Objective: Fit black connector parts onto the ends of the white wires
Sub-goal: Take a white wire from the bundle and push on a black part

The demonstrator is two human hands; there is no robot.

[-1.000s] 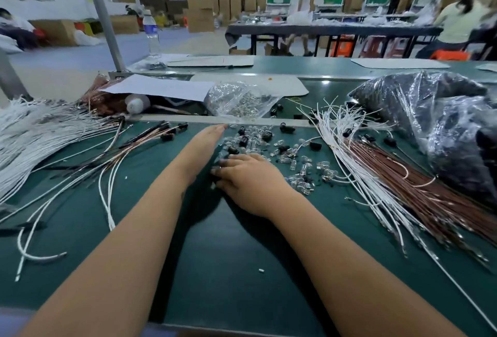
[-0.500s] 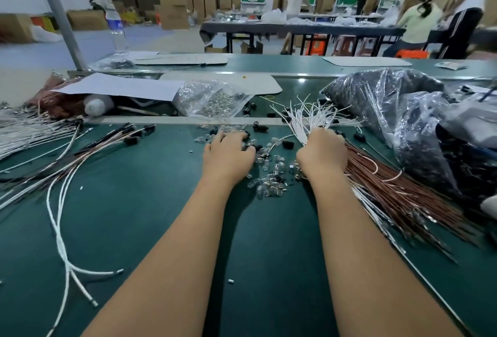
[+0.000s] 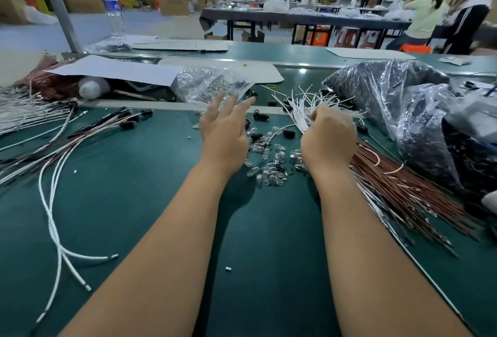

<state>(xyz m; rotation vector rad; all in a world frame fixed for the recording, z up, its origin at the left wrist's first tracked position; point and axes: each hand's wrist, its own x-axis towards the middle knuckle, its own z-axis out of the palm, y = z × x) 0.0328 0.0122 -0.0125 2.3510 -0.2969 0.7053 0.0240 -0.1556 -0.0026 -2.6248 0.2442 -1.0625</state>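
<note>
Green bench (image 3: 134, 202): left hand (image 3: 224, 132) splayed; right hand (image 3: 329, 137) fisting white wires (image 3: 301, 110).

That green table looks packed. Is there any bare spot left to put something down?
Yes. The near table top between the forearms is bare, and so is the stretch between the left hand and the loose white wires. Crowded: the clear bulbs, the wire bundle under the right hand, the plastic bags.

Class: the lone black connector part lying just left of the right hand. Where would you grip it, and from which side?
Probably pinch the small black plastic connector part across its short sides, coming from above with the left hand: it lies flat on the green mat, glass bulbs crowding its near side.
</note>
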